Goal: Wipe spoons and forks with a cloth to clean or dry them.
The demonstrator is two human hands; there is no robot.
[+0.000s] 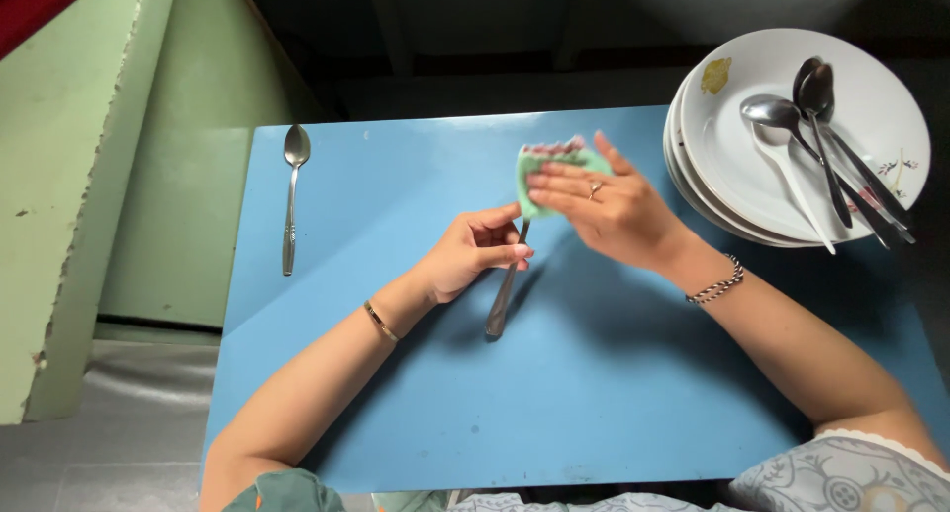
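Note:
My left hand (477,252) grips a metal utensil (504,296) by the middle of its handle, above the blue table (594,393). The handle's free end points down toward me. My right hand (599,200) holds a light green cloth (550,168) wrapped around the utensil's upper end, which is hidden inside the cloth. There is a ring on my right hand and a beaded bracelet on that wrist; a thin bangle sits on my left wrist.
A single metal spoon (292,190) lies at the table's far left. A stack of white plates (737,190) stands at the far right corner with several spoons (821,136) on the top plate. A green wall is left of the table.

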